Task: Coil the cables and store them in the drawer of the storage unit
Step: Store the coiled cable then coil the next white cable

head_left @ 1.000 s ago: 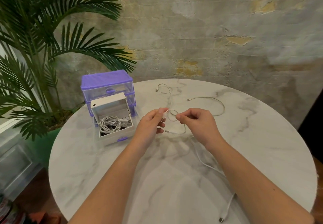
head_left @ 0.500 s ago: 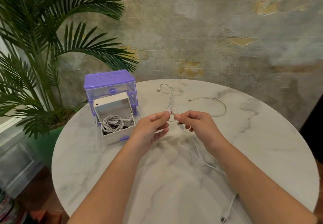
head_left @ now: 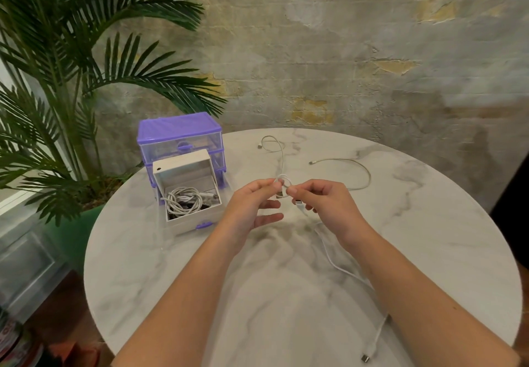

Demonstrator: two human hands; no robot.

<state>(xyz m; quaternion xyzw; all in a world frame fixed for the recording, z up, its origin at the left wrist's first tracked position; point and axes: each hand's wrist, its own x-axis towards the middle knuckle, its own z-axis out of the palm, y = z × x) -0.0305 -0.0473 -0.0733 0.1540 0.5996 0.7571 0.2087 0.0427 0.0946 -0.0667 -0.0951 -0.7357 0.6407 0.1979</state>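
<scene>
My left hand (head_left: 252, 203) and right hand (head_left: 320, 203) each pinch a small loop of white cable (head_left: 283, 180) above the desk (head_left: 171, 266), other fingers loosely spread.

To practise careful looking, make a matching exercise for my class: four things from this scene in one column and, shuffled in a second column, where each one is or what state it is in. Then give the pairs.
Column 1
1. open drawer
2. small loop of white cable
3. beige cable
4. purple storage unit

Column 2
A. lying loose on the table, right of the hands
B. pinched between both hands
C. at the table's left edge, by the plant
D. holding a coiled white cable

Pairs: 1-D, 2-B, 3-A, 4-C
</scene>
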